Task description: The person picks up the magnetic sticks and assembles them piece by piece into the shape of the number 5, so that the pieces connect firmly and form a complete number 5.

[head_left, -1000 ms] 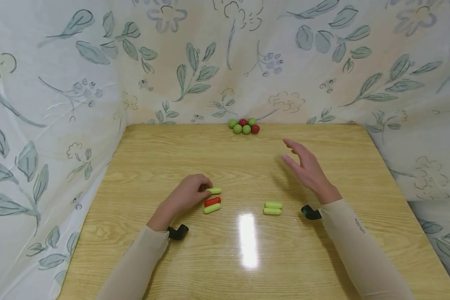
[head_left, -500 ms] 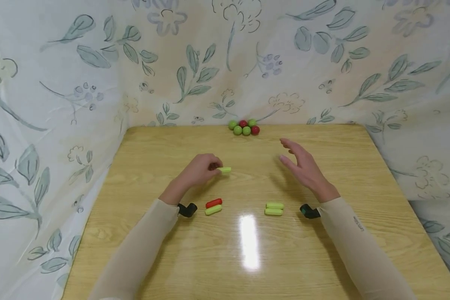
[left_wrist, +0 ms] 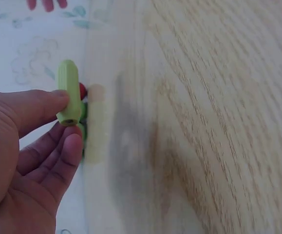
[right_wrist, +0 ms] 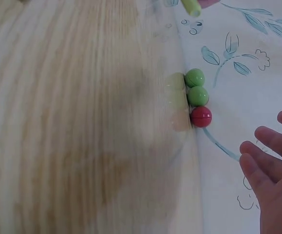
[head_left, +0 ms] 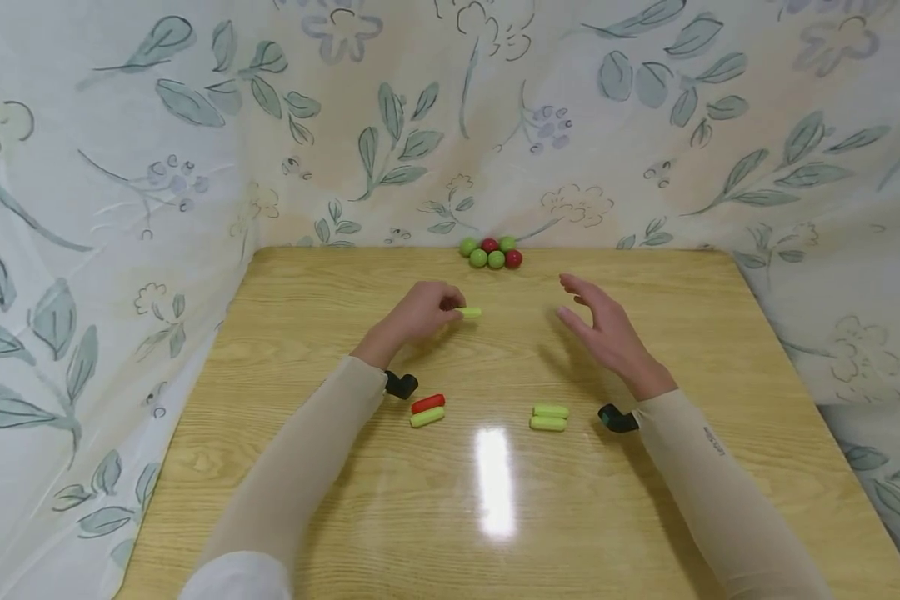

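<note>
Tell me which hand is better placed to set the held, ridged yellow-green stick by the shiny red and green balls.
Likely the left hand: it pinches the ridged yellow-green stick in front of the balls, while the right hand holds nothing.

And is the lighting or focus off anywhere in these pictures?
Head view: white glare on the table, soft shadow beside the right hand. Left wrist view: the green stick is fairly clear, the patterned backdrop behind it hazy. Right wrist view: the balls leave faint reflections on the table, whose grain looks blurred.
</note>
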The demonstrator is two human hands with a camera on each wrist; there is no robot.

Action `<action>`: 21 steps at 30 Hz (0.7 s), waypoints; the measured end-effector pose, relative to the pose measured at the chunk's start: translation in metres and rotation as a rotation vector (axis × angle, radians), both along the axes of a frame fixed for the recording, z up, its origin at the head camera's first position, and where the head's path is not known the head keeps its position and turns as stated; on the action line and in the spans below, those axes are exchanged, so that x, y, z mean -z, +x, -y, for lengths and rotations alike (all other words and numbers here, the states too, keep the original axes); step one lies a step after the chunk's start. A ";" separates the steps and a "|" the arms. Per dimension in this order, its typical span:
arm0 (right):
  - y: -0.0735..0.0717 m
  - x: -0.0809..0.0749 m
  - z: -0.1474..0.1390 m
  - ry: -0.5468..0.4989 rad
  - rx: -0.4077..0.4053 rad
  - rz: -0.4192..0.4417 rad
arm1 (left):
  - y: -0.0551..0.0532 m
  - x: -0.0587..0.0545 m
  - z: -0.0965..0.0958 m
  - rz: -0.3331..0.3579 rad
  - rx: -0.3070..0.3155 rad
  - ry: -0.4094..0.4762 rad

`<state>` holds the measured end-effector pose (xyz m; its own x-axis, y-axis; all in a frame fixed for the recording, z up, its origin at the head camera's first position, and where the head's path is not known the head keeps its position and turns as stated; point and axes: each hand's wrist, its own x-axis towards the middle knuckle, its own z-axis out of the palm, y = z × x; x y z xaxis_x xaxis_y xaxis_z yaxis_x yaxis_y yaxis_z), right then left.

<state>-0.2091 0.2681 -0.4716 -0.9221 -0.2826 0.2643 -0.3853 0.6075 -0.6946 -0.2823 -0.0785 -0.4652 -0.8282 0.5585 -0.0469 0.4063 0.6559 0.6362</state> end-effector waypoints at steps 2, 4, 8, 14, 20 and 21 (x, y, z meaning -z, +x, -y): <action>-0.001 -0.001 0.001 -0.003 0.000 0.005 | -0.004 0.003 -0.004 0.015 -0.004 0.012; -0.002 -0.003 0.002 -0.003 0.000 0.007 | -0.007 0.007 -0.008 0.021 -0.008 0.018; -0.008 -0.004 0.003 0.000 0.003 0.005 | -0.012 0.015 -0.014 0.033 -0.023 0.032; -0.019 -0.006 0.007 -0.008 -0.006 0.017 | -0.016 0.021 -0.018 0.028 -0.039 0.043; -0.031 -0.007 0.011 -0.027 -0.009 0.018 | -0.018 0.025 -0.018 0.038 -0.040 0.039; -0.033 -0.006 0.011 -0.028 -0.009 0.020 | -0.018 0.026 -0.018 0.038 -0.037 0.036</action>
